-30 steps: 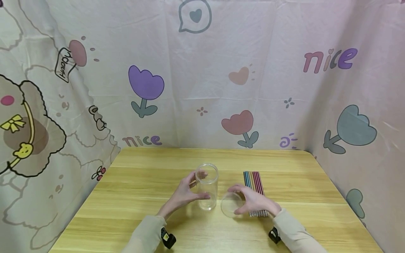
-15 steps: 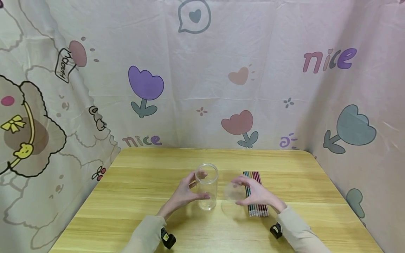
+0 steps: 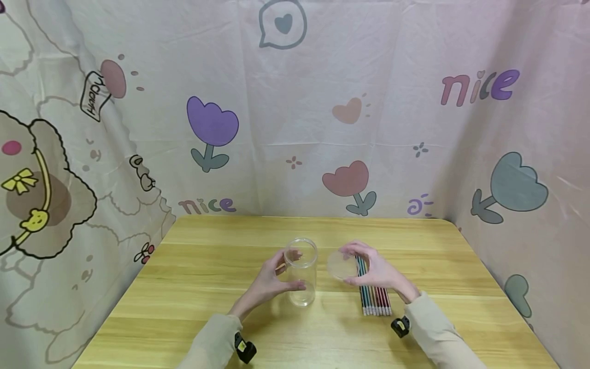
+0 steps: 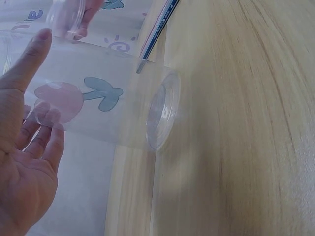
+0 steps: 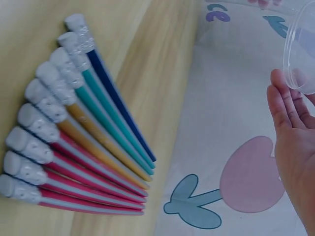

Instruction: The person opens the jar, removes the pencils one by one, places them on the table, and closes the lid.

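A tall clear plastic jar (image 3: 301, 277) stands upright on the table, its mouth uncovered. My left hand (image 3: 272, 279) grips it from the left, thumb in front and fingers behind, as the left wrist view also shows on the jar (image 4: 98, 98). Up off the table to the right, my right hand (image 3: 373, 266) holds a round clear lid (image 3: 341, 265) by its edge between thumb and fingers. In the right wrist view the fingers reach the rim of the lid (image 5: 298, 59). Below and behind that hand lies a row of pencils (image 3: 375, 302).
The pencils (image 5: 83, 108) lie side by side with white eraser ends, in blue, teal, gold and red. They rest on a wooden table (image 3: 207, 266). A printed cloth (image 3: 286, 128) hangs behind the table and along both sides.
My right hand has lifted the lid off the table, up and slightly to the right, toward the pencils' far ends. My left hand and the jar have stayed in place.
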The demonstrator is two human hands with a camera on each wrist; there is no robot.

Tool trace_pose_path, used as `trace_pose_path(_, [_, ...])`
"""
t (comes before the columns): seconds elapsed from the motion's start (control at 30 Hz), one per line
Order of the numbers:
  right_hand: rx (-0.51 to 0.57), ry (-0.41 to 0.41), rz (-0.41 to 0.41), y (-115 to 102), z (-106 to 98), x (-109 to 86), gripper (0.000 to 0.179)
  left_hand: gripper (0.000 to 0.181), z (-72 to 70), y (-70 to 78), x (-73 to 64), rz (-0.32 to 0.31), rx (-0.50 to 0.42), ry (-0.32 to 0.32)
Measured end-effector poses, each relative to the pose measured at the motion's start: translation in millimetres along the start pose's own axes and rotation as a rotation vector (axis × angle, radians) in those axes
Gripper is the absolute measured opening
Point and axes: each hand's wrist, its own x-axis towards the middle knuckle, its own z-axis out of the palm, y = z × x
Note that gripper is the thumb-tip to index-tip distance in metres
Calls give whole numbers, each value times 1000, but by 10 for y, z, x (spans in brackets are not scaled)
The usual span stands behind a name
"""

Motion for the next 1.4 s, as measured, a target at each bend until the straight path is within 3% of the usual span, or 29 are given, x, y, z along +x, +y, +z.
trace_pose_path(0.23, [105,39,-52,-47,-47,80,62,77,-2,-2,-8,-2,0,-1])
trace_pose_path(0.5, [132,102,-188,-116,-154,213,59,77,-4,9,-9,4,-5,-3])
trace_pose_path(0.93, [187,96,-91,-351,-146,374,60,77,-4,8,-8,-12,-3,3])
trace_pose_path(1.2, [231,83,-68,-466,-36,457,58,78,9,11,-13,-26,3,12])
trace_pose_path(1.4, [203,52,-93,-499,115,539,63,80,16,10,-19,-28,4,17])
